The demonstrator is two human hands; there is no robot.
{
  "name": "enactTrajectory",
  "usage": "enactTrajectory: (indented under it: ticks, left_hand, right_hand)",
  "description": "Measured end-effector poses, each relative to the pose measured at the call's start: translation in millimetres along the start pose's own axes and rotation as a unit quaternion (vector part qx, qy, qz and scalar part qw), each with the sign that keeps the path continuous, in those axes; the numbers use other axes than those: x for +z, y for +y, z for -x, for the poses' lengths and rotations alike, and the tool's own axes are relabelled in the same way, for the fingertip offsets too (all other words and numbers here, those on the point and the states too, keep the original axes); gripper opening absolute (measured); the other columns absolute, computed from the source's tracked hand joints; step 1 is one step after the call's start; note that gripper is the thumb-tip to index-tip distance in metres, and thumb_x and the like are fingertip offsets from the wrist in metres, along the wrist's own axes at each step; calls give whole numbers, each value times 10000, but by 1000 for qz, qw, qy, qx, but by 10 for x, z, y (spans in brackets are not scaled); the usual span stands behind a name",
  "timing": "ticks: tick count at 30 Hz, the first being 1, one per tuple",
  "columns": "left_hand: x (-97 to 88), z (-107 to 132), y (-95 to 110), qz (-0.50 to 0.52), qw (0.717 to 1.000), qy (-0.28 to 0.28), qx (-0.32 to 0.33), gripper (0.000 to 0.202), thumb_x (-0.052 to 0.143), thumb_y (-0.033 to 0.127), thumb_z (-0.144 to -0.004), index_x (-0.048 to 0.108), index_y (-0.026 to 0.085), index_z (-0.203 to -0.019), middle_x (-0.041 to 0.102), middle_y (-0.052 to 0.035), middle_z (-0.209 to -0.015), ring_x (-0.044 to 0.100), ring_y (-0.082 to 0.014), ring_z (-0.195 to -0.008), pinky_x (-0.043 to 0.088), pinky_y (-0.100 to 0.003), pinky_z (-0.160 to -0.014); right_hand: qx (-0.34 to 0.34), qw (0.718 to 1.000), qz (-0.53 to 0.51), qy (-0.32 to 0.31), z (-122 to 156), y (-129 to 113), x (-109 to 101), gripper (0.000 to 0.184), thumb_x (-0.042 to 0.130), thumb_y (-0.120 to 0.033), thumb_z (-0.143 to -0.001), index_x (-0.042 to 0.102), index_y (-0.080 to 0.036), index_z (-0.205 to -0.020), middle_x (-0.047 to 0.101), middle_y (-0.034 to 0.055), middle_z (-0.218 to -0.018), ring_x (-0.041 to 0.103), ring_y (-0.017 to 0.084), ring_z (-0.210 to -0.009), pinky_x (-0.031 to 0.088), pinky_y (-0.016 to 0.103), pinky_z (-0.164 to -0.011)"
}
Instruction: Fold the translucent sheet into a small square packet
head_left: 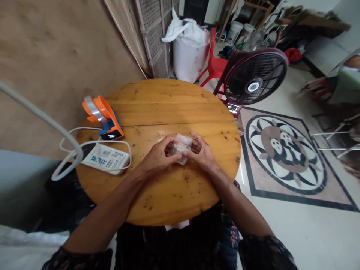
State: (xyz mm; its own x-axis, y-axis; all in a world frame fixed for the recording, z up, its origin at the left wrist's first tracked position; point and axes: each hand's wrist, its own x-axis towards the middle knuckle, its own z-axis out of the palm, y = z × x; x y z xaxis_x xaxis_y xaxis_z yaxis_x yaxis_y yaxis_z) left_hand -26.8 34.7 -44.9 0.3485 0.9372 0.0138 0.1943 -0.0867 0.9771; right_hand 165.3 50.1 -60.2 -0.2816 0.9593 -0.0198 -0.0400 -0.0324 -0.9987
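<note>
Between my two hands, over the middle of the round wooden table (180, 200), is a small bundle in clear crinkled plastic wrap (182, 141). My left hand (160, 152) closes on its left side, thumb laid along the near edge. On the opposite side my right hand (203, 153) grips it with the thumb in front and curled fingers behind. Whitish or pale contents show faintly through the plastic; their kind cannot be made out. The fingers partly hide the bundle.
At the table's left stand an orange and blue tape dispenser (115, 122) and a white box with blue print (108, 159), with a white cable (69, 137) looping over it. Beyond the far right edge are a fan (254, 77), a red chair (216, 63) and a white sack (189, 52).
</note>
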Motion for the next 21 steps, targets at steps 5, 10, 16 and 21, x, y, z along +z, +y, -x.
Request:
enactTrajectory:
  ticks: [5,10,16,21]
  left_hand:
    - [-2,-2,-2,-43,999,4,-10,382,693,361,-739,527,195,-1042,599,-8,-856,571,-145,-732,463,-264,-660]
    - [29,9,-12,-72,997,11,-18,334,691,335,-718,527,202,-978,563,21,-761,523,-126,-656,415,-239,-595]
    - [51,-15,-36,0,999,22,-31,323,684,293,-704,508,196,-956,566,20,-781,536,-125,-677,422,-236,-607]
    - [50,-45,0,108,992,18,-66,346,708,295,-672,490,176,-912,594,0,-817,565,-133,-718,449,-245,-647]
  right_hand:
    - [1,1000,-14,7,-9,-8,18,726,724,-521,-723,409,-235,-1312,674,94,-1119,657,238,-1017,558,406,-870]
    - [-15,999,-18,34,-34,35,74,547,686,-507,-759,469,-244,-1186,710,41,-965,683,191,-820,566,315,-698]
    - [-39,995,-26,93,-9,52,135,424,688,-418,-770,522,-236,-1115,685,-26,-756,620,130,-626,521,253,-601]
    - [-70,990,-16,122,5,98,148,420,684,-363,-787,547,-238,-1164,670,-34,-733,624,136,-657,535,268,-659]
